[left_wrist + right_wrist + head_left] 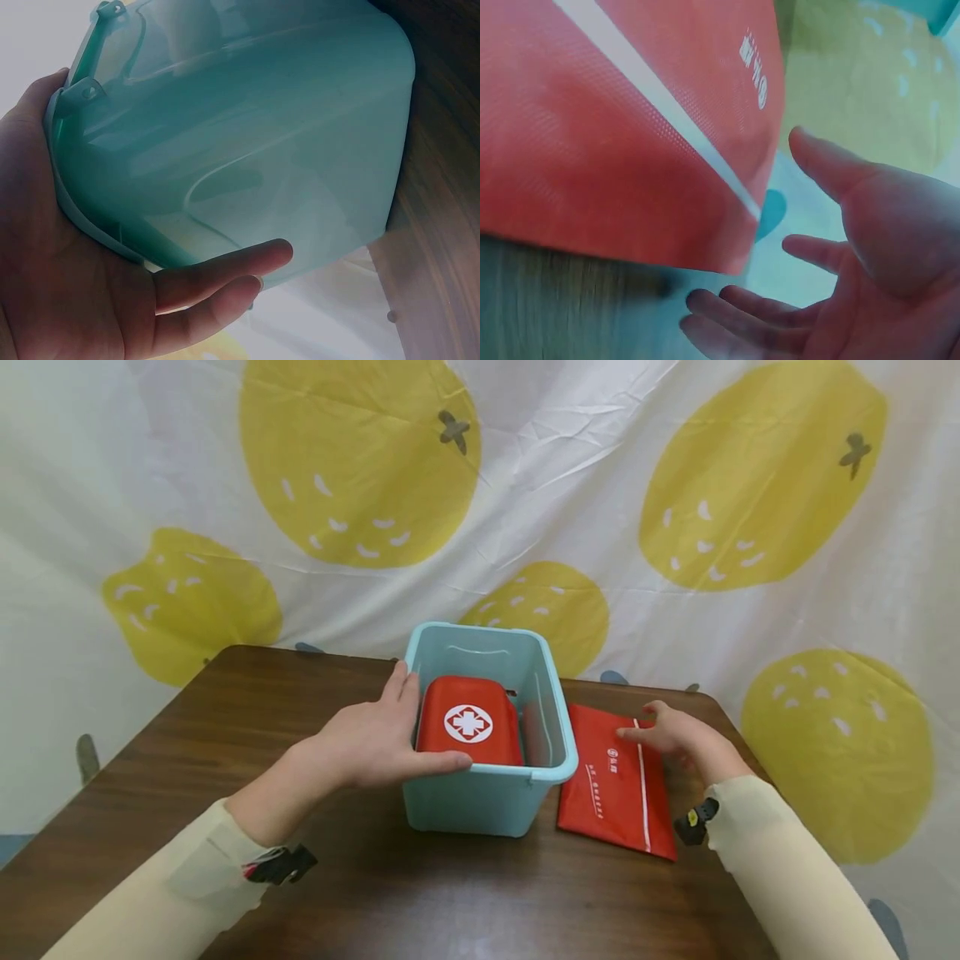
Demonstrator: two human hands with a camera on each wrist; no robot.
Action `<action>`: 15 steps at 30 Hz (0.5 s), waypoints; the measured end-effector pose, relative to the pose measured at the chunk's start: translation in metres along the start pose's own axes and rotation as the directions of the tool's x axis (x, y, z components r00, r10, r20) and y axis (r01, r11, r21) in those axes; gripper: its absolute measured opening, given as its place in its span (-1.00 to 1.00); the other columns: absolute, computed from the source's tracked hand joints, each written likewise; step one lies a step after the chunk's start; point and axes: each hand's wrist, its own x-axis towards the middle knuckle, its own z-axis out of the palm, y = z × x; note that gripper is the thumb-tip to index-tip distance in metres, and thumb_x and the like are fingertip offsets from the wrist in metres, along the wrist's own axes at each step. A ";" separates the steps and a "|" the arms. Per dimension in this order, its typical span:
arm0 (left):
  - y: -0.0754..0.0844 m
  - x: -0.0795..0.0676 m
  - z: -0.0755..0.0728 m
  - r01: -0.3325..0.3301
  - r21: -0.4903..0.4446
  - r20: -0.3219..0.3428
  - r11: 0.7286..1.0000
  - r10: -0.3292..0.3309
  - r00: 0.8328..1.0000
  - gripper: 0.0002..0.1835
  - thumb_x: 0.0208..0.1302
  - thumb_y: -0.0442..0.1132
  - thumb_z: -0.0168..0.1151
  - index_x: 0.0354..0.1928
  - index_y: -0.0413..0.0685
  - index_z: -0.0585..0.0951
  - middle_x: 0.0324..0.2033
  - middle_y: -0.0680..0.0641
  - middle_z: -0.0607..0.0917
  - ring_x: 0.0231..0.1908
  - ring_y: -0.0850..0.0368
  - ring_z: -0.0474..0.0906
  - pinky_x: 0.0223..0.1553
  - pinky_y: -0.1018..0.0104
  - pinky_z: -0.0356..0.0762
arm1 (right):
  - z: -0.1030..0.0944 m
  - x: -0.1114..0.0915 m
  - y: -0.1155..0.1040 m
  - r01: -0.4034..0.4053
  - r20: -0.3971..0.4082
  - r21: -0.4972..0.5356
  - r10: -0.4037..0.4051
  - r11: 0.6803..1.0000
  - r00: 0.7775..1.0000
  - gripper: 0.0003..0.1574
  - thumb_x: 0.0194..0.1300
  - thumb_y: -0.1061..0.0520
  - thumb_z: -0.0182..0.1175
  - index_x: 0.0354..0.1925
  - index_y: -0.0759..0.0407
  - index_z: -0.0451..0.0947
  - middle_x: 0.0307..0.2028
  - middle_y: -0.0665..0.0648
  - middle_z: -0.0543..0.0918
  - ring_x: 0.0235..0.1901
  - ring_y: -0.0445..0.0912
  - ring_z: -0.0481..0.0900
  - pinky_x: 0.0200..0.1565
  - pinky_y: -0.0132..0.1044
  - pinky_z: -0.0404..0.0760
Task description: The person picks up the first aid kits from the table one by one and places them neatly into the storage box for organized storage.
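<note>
A light blue plastic bin (480, 802) stands on the table with a red first-aid case (442, 735), marked with a white cross emblem, inside it. My left hand (375, 739) rests against the bin's left side, its fingers extended along the outside and the thumb lying along the front rim. In the left wrist view, the palm is at the rim and the fingers point down past the bin wall (300, 150). To the right of the bin lies a flat red pouch (607, 777) with a white stripe and white lettering. My right hand (682, 735) hovers by the pouch's far right corner, thumb and fingers spread apart around that edge, holding nothing.
The dark brown wooden table (300, 860) carries the bin and the pouch. Behind its back edge hangs a white curtain (555, 468) printed with yellow lemons. The bin stands close against the pouch's left edge.
</note>
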 end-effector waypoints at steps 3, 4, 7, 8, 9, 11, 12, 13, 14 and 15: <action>0.000 0.000 0.001 0.000 0.002 0.003 1.000 0.000 1.000 0.52 0.16 0.79 0.09 0.77 -0.25 -0.09 0.78 -0.31 -0.11 0.04 -0.23 0.77 0.04 -0.07 0.74 | 0.000 0.010 0.005 -0.022 0.066 0.116 0.014 0.993 0.998 0.33 0.52 -0.25 0.34 0.75 0.29 -0.22 0.59 0.62 0.06 0.51 0.50 0.21 0.43 0.37 0.51; 0.000 0.000 0.001 0.000 0.004 0.004 1.000 0.000 1.000 0.53 0.16 0.80 0.08 0.77 -0.25 -0.09 0.78 -0.31 -0.11 0.04 -0.23 0.77 0.04 -0.07 0.74 | 0.000 0.013 0.006 -0.021 0.081 0.141 0.009 0.990 0.997 0.32 0.52 -0.22 0.35 0.75 0.28 -0.23 0.60 0.61 0.04 0.52 0.49 0.19 0.48 0.35 0.47; -0.001 0.000 0.000 0.005 0.007 0.001 1.000 -0.005 1.000 0.52 0.16 0.80 0.08 0.77 -0.25 -0.08 0.78 -0.31 -0.13 0.05 -0.24 0.77 0.05 -0.07 0.74 | -0.001 0.018 0.011 0.006 0.108 0.194 -0.028 0.981 0.994 0.28 0.53 -0.12 0.35 0.76 0.28 -0.21 0.62 0.60 0.00 0.54 0.47 0.15 0.54 0.32 0.39; -0.001 0.000 0.000 0.005 0.008 0.001 1.000 -0.005 1.000 0.52 0.16 0.79 0.08 0.77 -0.26 -0.08 0.78 -0.31 -0.13 0.06 -0.24 0.77 0.05 -0.07 0.74 | -0.002 0.018 0.013 0.014 0.119 0.230 -0.043 0.973 0.992 0.27 0.53 -0.07 0.35 0.77 0.26 -0.21 0.64 0.58 -0.01 0.55 0.46 0.14 0.56 0.31 0.38; -0.001 0.000 0.000 0.007 0.008 -0.001 1.000 -0.007 1.000 0.52 0.16 0.79 0.08 0.77 -0.26 -0.08 0.78 -0.31 -0.14 0.06 -0.25 0.77 0.06 -0.07 0.74 | -0.002 0.019 0.016 0.023 0.125 0.250 -0.055 0.968 0.991 0.25 0.53 -0.05 0.34 0.78 0.22 -0.21 0.65 0.56 0.00 0.55 0.45 0.14 0.56 0.31 0.38; -0.001 -0.001 0.000 0.007 0.006 -0.002 1.000 -0.007 1.000 0.52 0.17 0.78 0.09 0.77 -0.26 -0.08 0.78 -0.31 -0.15 0.07 -0.25 0.77 0.06 -0.07 0.74 | -0.003 0.020 0.022 0.056 0.130 0.284 -0.096 0.957 0.987 0.22 0.54 -0.01 0.32 0.79 0.18 -0.20 0.64 0.54 0.03 0.53 0.43 0.19 0.53 0.26 0.43; 0.000 -0.001 0.000 0.007 0.006 -0.001 1.000 -0.007 1.000 0.52 0.17 0.78 0.09 0.77 -0.26 -0.09 0.79 -0.31 -0.15 0.08 -0.25 0.77 0.07 -0.07 0.74 | -0.003 0.021 0.025 0.071 0.132 0.304 -0.116 0.950 0.984 0.21 0.55 0.01 0.31 0.80 0.15 -0.21 0.63 0.53 0.05 0.52 0.41 0.23 0.50 0.22 0.48; 0.000 -0.001 0.000 0.007 0.005 0.000 1.000 -0.007 1.000 0.52 0.17 0.78 0.09 0.77 -0.26 -0.09 0.79 -0.30 -0.16 0.09 -0.26 0.77 0.07 -0.07 0.74 | -0.003 0.021 0.028 0.081 0.131 0.329 -0.130 0.941 0.983 0.20 0.55 0.01 0.31 0.81 0.10 -0.19 0.63 0.51 0.08 0.49 0.38 0.28 0.45 0.16 0.55; 0.000 -0.001 0.000 0.006 0.005 0.001 1.000 -0.006 1.000 0.51 0.18 0.78 0.10 0.77 -0.27 -0.09 0.79 -0.31 -0.16 0.08 -0.26 0.77 0.07 -0.06 0.73 | -0.002 0.022 0.031 0.088 0.130 0.359 -0.143 0.929 0.981 0.19 0.55 0.02 0.30 0.81 0.05 -0.19 0.62 0.49 0.10 0.45 0.34 0.34 0.39 0.10 0.61; 0.000 -0.001 0.000 0.007 0.004 0.001 1.000 -0.007 1.000 0.51 0.18 0.78 0.10 0.77 -0.26 -0.09 0.79 -0.31 -0.16 0.08 -0.26 0.77 0.07 -0.06 0.73 | -0.001 0.023 0.034 0.106 0.123 0.372 -0.163 0.922 0.979 0.17 0.57 0.02 0.29 0.81 0.04 -0.18 0.59 0.49 0.14 0.40 0.30 0.41 0.33 0.04 0.66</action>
